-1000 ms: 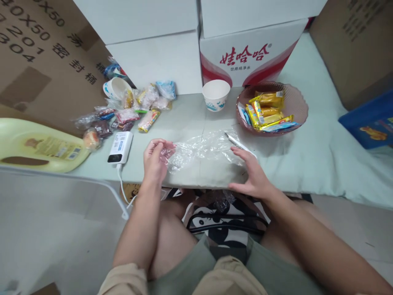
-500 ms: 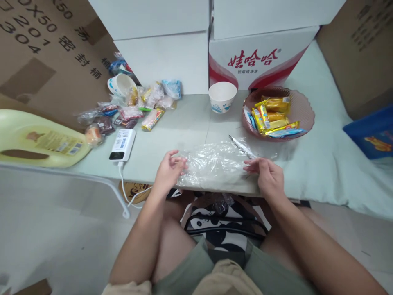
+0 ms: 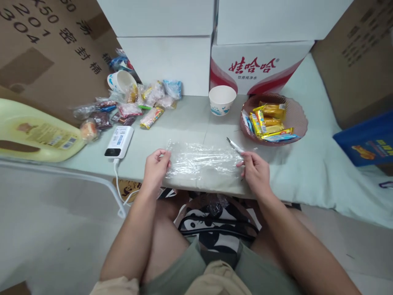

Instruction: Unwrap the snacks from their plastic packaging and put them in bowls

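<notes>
A crinkled clear plastic film point(image 3: 201, 162) is stretched between my two hands, low over the front of the green-covered table point(image 3: 190, 112). My left hand point(image 3: 157, 166) pinches its left end between thumb and fingers. At the right end, my right hand point(image 3: 255, 168) grips the film with closed fingers. A slim, pale pen-like thing point(image 3: 234, 145) with a dark tip reaches from the right fingertips toward the back left; whether those fingers hold it or only touch it, I cannot tell.
Behind are a paper cup point(image 3: 222, 101) and a pink bowl point(image 3: 299, 119) of wrapped snacks. To the left lie several snack packets point(image 3: 152, 118), a white power bank point(image 3: 119, 142) with a cable, and a yellow jug point(image 3: 46, 133). White cartons point(image 3: 258, 67) stand along the back.
The film looks pulled flatter and straighter, its left end further left with my left hand. My right hand has closed more on its end. The view has shifted slightly.
</notes>
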Demonstrator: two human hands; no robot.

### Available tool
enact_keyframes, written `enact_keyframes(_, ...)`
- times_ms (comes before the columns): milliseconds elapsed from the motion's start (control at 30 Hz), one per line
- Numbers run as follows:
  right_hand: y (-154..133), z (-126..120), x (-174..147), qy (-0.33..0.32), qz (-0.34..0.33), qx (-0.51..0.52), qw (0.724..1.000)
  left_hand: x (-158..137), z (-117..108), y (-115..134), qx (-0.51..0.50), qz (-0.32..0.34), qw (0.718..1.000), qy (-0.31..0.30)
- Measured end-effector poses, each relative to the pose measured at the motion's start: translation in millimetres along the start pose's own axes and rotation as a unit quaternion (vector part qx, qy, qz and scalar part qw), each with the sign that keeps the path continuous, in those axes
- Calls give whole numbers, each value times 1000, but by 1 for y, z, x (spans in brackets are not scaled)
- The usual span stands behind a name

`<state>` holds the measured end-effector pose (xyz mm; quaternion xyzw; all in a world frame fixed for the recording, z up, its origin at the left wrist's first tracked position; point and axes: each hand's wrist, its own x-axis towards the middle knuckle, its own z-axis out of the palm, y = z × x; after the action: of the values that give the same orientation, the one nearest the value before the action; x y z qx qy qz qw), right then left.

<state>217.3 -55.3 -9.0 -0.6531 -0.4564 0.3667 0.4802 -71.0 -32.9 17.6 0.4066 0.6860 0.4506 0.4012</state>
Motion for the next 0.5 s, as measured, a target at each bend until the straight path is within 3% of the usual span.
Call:
enact_keyframes(133,1,4,1,-15,-10,-48,999,5,-7,-9,130,31,990,35)
enact_keyframes(267,3,-1,-3,-14,-48,-169,984,6,-9,-13,294,32,955,28)
enact_keyframes(500,11,-5,-3,2,-64,-334,940,10,2,-7,426,16,905,12)
